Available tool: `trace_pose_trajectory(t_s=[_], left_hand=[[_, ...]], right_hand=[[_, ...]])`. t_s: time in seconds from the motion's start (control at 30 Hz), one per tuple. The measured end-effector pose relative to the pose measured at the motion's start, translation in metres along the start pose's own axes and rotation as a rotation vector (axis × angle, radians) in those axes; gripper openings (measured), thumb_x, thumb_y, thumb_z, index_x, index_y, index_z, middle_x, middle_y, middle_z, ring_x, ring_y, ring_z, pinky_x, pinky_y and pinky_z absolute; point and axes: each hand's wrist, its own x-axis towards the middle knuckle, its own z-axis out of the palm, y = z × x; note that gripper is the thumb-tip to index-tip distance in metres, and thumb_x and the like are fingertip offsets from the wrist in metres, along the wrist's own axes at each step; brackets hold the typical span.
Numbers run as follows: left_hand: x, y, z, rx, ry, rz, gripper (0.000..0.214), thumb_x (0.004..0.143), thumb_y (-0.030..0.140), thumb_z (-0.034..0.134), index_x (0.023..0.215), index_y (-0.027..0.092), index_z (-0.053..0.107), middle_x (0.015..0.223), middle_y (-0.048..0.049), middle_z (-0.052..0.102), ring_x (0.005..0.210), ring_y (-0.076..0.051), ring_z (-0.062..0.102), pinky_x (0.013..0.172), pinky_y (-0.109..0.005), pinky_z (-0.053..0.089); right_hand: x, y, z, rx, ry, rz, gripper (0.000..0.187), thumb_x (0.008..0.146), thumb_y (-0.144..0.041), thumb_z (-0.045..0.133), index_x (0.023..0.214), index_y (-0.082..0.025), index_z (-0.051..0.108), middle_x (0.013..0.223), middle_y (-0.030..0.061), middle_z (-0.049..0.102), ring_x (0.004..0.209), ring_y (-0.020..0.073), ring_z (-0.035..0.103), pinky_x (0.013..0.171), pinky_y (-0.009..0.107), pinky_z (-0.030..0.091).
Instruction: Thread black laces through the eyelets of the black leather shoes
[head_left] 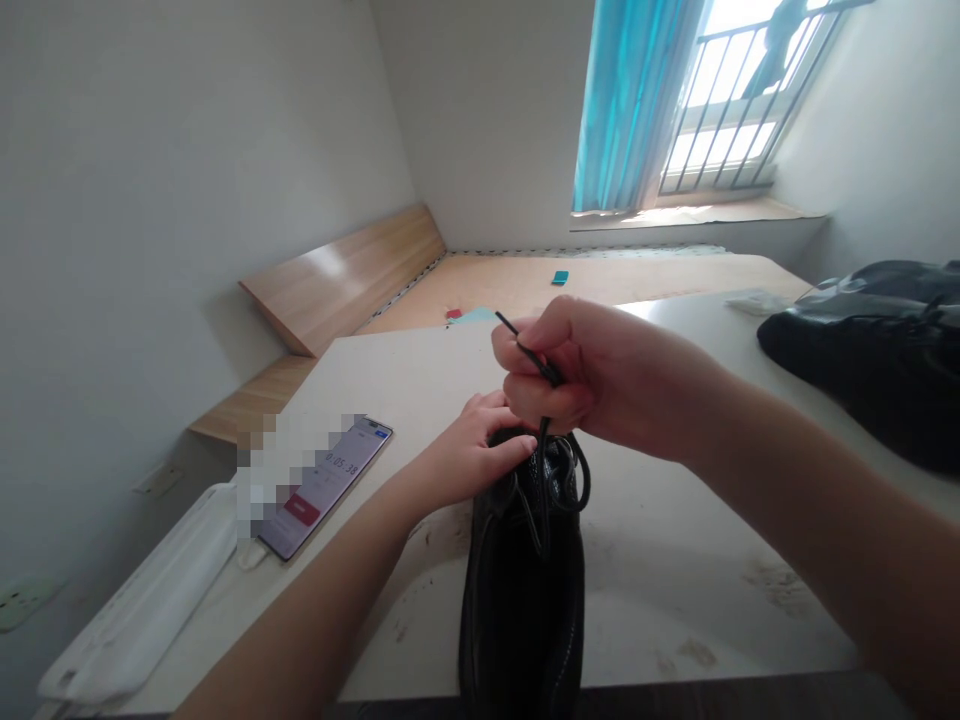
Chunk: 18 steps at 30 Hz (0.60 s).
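Note:
A black leather shoe (525, 590) stands on the pale table (675, 560) right in front of me, its toe pointing away. My right hand (577, 375) is a closed fist above the shoe, gripping a black shoelace (525, 350) whose tip sticks out up and to the left. The lace runs down from the fist into loops at the shoe's top. My left hand (472, 455) rests on the far left side of the shoe's upper, fingers curled against it.
A phone (330, 485) with a lit timer screen lies on the table at left, next to a white padded object (150, 600). A black bag or jacket (877, 350) lies at the right. Beyond the table are a bare wooden bed frame (360, 270) and a window with a blue curtain (630, 100).

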Motion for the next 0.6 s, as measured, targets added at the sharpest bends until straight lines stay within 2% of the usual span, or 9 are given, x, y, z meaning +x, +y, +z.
trace_pose_trajectory(t_s=[0.13,0.23,0.37,0.47,0.6], left_hand=[[0.002,0.0,0.007,-0.054,0.043,0.015,0.024,0.083,0.033,0.057,0.097,0.019,0.07,0.103,-0.0057,0.068,0.103,-0.025,0.059,0.092,-0.036,0.046],[0.001,0.003,0.01,-0.043,0.084,0.04,0.023,0.084,0.034,0.056,0.093,0.019,0.071,0.096,-0.0052,0.069,0.101,-0.025,0.06,0.093,-0.036,0.046],[-0.002,0.006,0.008,-0.037,0.107,0.056,0.024,0.082,0.027,0.052,0.093,0.019,0.072,0.107,-0.0054,0.068,0.108,-0.026,0.057,0.098,-0.037,0.043],[-0.004,0.01,0.005,-0.112,0.034,0.082,0.034,0.082,0.025,0.045,0.105,0.02,0.07,0.113,-0.0049,0.066,0.113,-0.025,0.055,0.102,-0.037,0.04],[-0.006,0.015,0.002,-0.211,-0.101,0.07,0.045,0.08,0.025,0.042,0.118,0.018,0.063,0.124,-0.0055,0.063,0.118,-0.025,0.053,0.104,-0.037,0.038]], right_hand=[[0.004,0.004,-0.001,0.014,0.003,0.018,0.027,0.09,-0.028,0.034,0.064,-0.021,0.034,0.049,-0.0052,0.021,0.051,0.0122,0.016,0.049,0.024,0.027],[0.005,0.006,-0.001,-0.011,0.01,0.013,0.027,0.09,-0.026,0.033,0.063,-0.021,0.033,0.049,-0.005,0.022,0.051,0.0122,0.017,0.049,0.024,0.026],[0.005,0.004,-0.001,-0.05,0.034,-0.022,0.028,0.09,-0.025,0.034,0.062,-0.021,0.03,0.048,-0.005,0.024,0.05,0.0111,0.02,0.051,0.024,0.03],[0.0,-0.005,-0.001,-0.044,0.151,-0.082,0.027,0.091,-0.028,0.032,0.064,-0.021,0.03,0.047,-0.006,0.022,0.047,0.0099,0.021,0.049,0.023,0.031],[-0.019,-0.027,-0.003,-0.01,0.414,-0.234,0.035,0.095,-0.025,0.014,0.062,-0.019,0.024,0.045,-0.006,0.011,0.041,0.0068,0.019,0.045,0.025,0.019]])
